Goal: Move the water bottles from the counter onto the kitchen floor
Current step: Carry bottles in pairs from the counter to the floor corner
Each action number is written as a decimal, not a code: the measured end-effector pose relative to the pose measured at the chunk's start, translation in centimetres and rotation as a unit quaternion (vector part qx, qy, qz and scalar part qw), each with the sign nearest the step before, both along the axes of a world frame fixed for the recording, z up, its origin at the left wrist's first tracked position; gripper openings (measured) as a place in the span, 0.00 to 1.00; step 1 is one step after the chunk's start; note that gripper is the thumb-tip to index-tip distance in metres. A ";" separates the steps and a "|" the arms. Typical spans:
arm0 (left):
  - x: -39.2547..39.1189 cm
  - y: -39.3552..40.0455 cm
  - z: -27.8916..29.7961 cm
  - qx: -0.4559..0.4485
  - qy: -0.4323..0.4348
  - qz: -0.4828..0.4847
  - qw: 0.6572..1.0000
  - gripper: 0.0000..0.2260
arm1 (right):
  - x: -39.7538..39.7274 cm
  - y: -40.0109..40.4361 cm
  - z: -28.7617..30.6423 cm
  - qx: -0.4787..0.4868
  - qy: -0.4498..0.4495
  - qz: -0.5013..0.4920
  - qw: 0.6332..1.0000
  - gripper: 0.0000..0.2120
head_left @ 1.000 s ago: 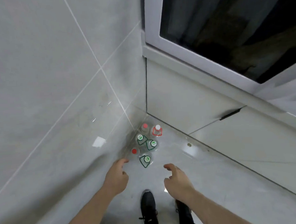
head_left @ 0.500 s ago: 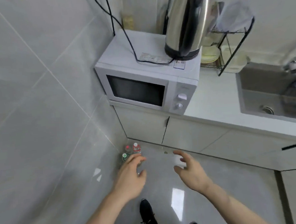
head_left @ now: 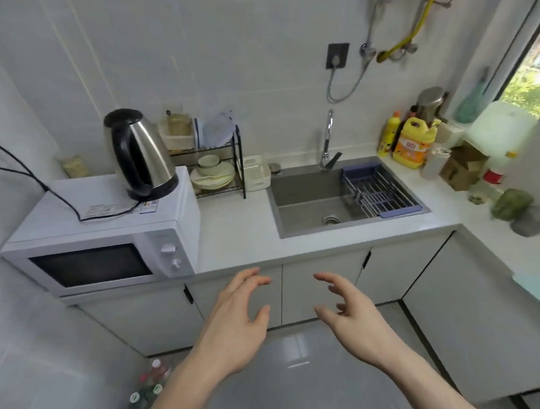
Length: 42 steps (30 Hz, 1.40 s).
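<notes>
A: Item: water bottles (head_left: 148,386)?
B: Standing clustered on floor (head_left: 302,374), lower left corner.
A: Left hand (head_left: 237,325), right hand (head_left: 356,321)?
B: Both hanging spread apart, gripping nothing, before desk (head_left: 239,237).
A: Next?
B: Probably scanning desk for further bottles.

Pale grey tiled walls (head_left: 238,49) enclose a small kitchen with a glossy grey floor (head_left: 302,374) that reflects light. A white L-shaped counter (head_left: 239,237) runs over pale cabinets (head_left: 323,292) with dark handles. A grey sink (head_left: 309,202) with a chrome tap (head_left: 328,138) is set into it. A white microwave (head_left: 101,241) stands at the left end, a steel kettle (head_left: 141,154) on top. Daylight enters through a window (head_left: 531,75) at the right.
</notes>
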<state>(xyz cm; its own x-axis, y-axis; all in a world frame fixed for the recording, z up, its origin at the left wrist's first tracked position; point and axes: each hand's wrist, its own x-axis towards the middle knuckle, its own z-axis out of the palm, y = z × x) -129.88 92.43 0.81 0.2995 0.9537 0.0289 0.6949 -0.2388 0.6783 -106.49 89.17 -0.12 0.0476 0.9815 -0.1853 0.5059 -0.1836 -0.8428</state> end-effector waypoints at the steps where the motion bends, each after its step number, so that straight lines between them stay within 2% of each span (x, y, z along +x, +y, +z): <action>1: 1.9 0.1 0.8 0.008 0.001 -0.019 1.000 0.18 | 1.7 -0.6 0.5 0.009 -0.002 -0.015 1.000 0.23; 9: 14.7 0.7 5.0 0.052 -0.012 -0.172 0.984 0.18 | 11.6 -6.0 4.5 0.053 -0.038 -0.141 0.988 0.24; 20: 29.7 -1.4 5.5 0.070 -0.033 -0.382 0.921 0.20 | 20.5 -17.0 6.4 0.051 -0.086 -0.340 0.935 0.23; 27: 41.5 -9.2 6.5 0.086 -0.036 -0.489 0.867 0.21 | 27.3 -28.2 7.0 0.057 -0.081 -0.457 0.884 0.23; 35: 53.4 -21.2 7.6 0.081 -0.076 -0.544 0.832 0.22 | 37.1 -41.6 7.7 0.058 -0.088 -0.519 0.849 0.22; 42: 62.2 -27.5 7.7 0.092 -0.059 -0.587 0.802 0.22 | 44.3 -48.9 8.3 0.072 -0.084 -0.553 0.826 0.23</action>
<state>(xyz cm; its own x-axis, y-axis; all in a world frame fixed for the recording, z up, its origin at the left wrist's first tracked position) -67.71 64.93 8.52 0.9727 -0.0077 0.2319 -0.1495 -0.7850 0.6012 -62.16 40.23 8.22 0.9431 0.3311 0.0305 0.2078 -0.5152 -0.8315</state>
